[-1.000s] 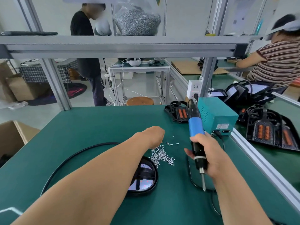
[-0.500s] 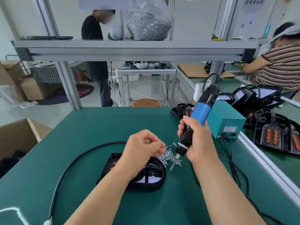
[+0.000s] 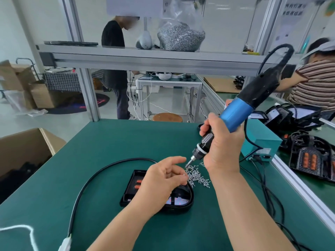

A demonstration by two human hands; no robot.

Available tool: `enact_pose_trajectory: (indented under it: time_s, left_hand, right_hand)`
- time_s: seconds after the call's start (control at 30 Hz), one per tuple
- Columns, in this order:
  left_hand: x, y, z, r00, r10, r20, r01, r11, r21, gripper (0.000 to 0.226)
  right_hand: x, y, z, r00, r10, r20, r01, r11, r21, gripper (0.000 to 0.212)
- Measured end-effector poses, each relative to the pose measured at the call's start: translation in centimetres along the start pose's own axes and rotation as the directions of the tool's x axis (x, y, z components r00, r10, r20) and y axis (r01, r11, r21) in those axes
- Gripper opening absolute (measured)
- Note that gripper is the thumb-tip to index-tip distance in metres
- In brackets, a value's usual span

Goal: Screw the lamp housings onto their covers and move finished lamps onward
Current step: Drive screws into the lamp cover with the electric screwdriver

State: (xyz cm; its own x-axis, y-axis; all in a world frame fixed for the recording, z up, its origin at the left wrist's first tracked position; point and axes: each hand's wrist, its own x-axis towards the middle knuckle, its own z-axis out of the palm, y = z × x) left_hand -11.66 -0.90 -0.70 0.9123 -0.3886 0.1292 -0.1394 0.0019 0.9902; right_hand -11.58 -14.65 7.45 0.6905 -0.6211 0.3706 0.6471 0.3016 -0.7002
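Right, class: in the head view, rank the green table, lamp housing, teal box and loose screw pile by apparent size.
green table
lamp housing
teal box
screw pile
Housing versus box is unsure: the housing sits nearer, the box partly hidden.

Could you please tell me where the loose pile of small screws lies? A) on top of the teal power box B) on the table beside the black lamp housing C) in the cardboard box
B: the screws lie scattered on the green table right next to the lamp housing, by the tip of the screwdriver held in the right hand.
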Motion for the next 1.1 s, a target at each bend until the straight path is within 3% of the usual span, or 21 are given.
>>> enact_pose_trajectory:
  time_s: [0.23, 0.57, 0.7, 0.93, 1.1]
  left_hand:
    - [-0.1, 0.1, 0.2, 0.999, 0.029, -0.024, -0.029, 1.0, 0.007, 0.039]
    - [-0.4, 0.0, 0.1, 0.999, 0.04, -0.032, -0.039, 0.999, 0.032, 0.04]
    - [-0.6, -0.3, 0.1, 0.998, 0.056, -0.011, -0.055, 0.994, 0.091, 0.044]
    - [-1.1, 1.3, 0.3, 0.993, 0.12, 0.022, -0.12, 0.931, 0.345, 0.018]
    - [-1.3, 1.6, 0.0, 0.989, 0.149, 0.003, -0.138, 0.908, 0.396, 0.033]
  right_hand:
    - [-1.0, -0.3, 0.9, 0.989, -0.023, 0.145, 0.036, 0.996, -0.087, 0.04]
    - [-1.5, -0.5, 1.0, 0.976, -0.026, 0.217, 0.054, 0.99, -0.126, 0.041]
    - [-1.8, -0.3, 1.0, 0.971, -0.039, 0.236, 0.075, 0.987, -0.145, 0.041]
    - [-2.6, 0.3, 1.3, 0.956, -0.079, 0.284, 0.134, 0.974, -0.18, 0.027]
    - [-2.5, 0.0, 1.2, 0.959, -0.121, 0.258, 0.173, 0.967, -0.188, 0.038]
